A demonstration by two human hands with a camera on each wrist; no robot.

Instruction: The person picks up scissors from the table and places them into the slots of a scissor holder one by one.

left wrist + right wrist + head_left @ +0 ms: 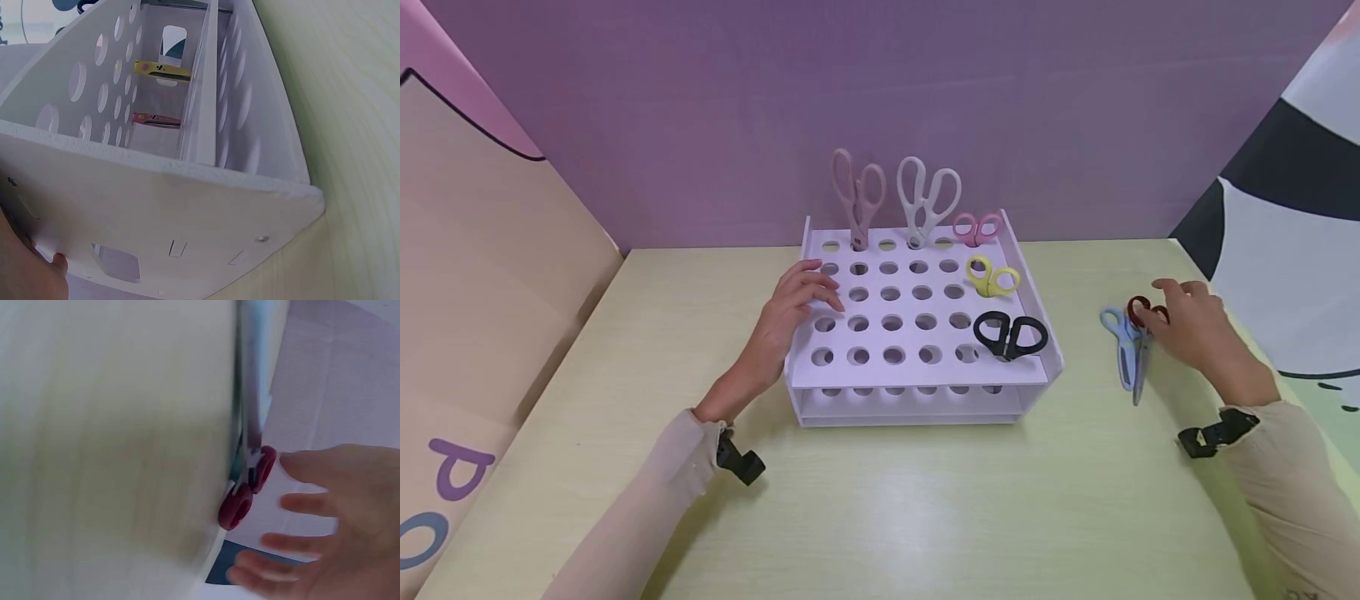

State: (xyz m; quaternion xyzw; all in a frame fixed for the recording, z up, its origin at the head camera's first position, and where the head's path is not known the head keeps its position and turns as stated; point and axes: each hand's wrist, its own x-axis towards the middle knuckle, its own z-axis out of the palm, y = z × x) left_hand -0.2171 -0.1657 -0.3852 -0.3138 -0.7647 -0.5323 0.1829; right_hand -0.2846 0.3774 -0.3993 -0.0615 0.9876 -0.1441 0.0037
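My left hand (782,325) rests over the left edge of a white rack (880,375) with rows of round holes, its fingers lying on the top board. In the left wrist view part of that hand (37,269) shows beside the rack's side panel (156,206). On the right, my right hand (1198,333) is over red-handled scissors (1137,310), which overlap light blue scissors (1124,354) on the table. The right wrist view has its fingers spread and the thumb tip close to a red handle loop (265,467), with nothing gripped.
Several scissors stand in the rack: mauve (859,204) and white (925,204) at the back, then pink (977,230), yellow (992,279) and black (1011,337) down the right side. A purple backdrop (737,125) rises behind the pale wooden table (887,517).
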